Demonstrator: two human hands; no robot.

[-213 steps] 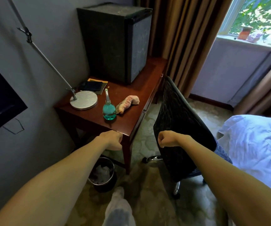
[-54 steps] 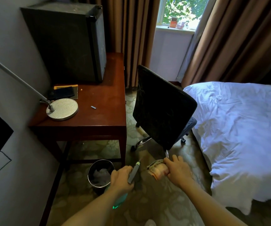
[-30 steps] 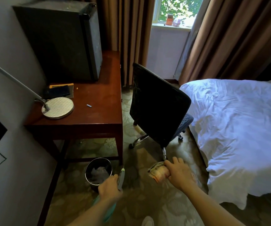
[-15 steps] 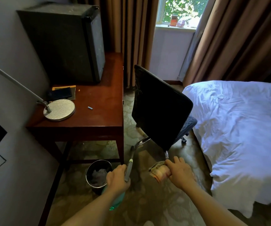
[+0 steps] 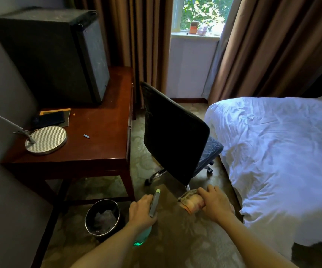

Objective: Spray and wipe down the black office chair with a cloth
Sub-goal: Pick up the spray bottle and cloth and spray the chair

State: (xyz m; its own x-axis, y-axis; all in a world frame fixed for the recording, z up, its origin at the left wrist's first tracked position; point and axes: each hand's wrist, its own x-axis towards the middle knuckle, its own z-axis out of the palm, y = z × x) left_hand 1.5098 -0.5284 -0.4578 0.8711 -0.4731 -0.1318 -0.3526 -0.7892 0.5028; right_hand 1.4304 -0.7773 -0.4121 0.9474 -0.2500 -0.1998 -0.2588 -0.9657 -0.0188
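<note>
Half the spray bottle [image 5: 142,236] behind left hand [image 5: 139,211]

One chair [image 5: 175,136] is counted; near it, two hands [image 5: 141,211] [image 5: 216,206], one bottle [image 5: 154,204], one cloth [image 5: 193,204], one bin [image 5: 100,234], one lamp [image 5: 46,139], one bed [image 5: 272,151].

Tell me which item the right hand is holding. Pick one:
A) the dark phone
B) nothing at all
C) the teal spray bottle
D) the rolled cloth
D: the right hand has its fingers curled round the rolled cloth just below the chair back, while the spray bottle is in the left hand.
</note>
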